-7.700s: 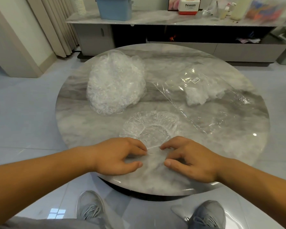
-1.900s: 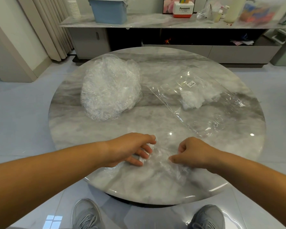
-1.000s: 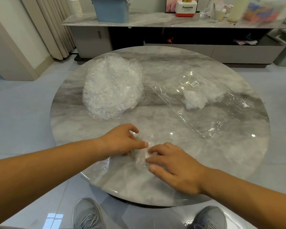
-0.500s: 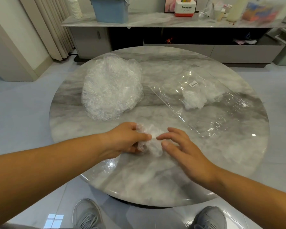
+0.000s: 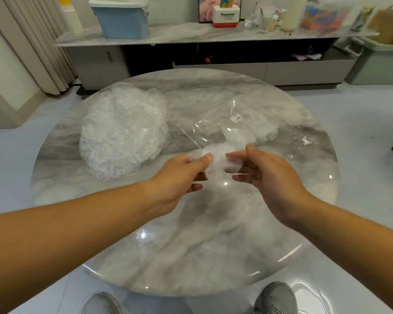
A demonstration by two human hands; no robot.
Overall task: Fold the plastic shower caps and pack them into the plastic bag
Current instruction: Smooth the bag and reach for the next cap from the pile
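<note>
1. The clear plastic bag (image 5: 281, 141) lies flat on the right half of the round marble table (image 5: 191, 245); inside it sits a white wad of folded caps (image 5: 243, 134); how many caps are in it I cannot tell; one small white label (image 5: 236, 118) shows on the bag.
2. The blue tub (image 5: 123, 21) on the long shelf (image 5: 191, 35) behind has its lid on; its contents are hidden.
3. One folded shower cap (image 5: 216, 164) is up off the table between my hands, just before the bag's near edge.
4. My left hand (image 5: 179, 175) pinches that cap's left end, thumb on top and fingers curled beneath.
5. My right hand (image 5: 266, 177) is spread and nearly straight, thumb raised; its fingertips touch the cap's right end without closing on it.
6. One loose heap of unfolded caps (image 5: 123, 134) sits on the table's left, well apart from the bag; the number in it cannot be counted.
7. Two grey shoes (image 5: 275, 298) show below the table's edge.
</note>
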